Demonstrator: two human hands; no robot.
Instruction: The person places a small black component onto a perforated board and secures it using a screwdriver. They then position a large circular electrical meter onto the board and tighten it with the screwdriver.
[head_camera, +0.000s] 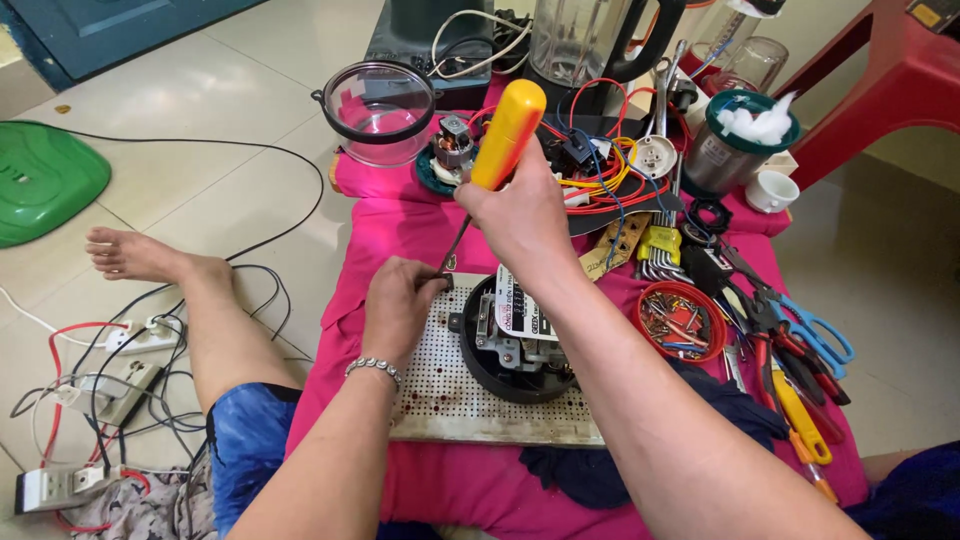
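Note:
My right hand (520, 215) grips a screwdriver with a yellow-orange handle (507, 135); its thin shaft slants down and to the left toward the fingers of my left hand (400, 300). My left hand is closed around something small at the shaft's tip, resting on a white perforated board (445, 385); what it pinches is hidden. A round black appliance base (515, 345) with a white label lies on the board just right of my left hand, partly covered by my right forearm.
A pink cloth (400, 225) covers the work area. A red bowl of screws (682, 322), hex keys (660, 245), pliers and blue-handled scissors (815, 335) lie right. Blender jars, a motor and coloured wires sit behind. Power strips and cables (120, 385) lie left by my bare leg.

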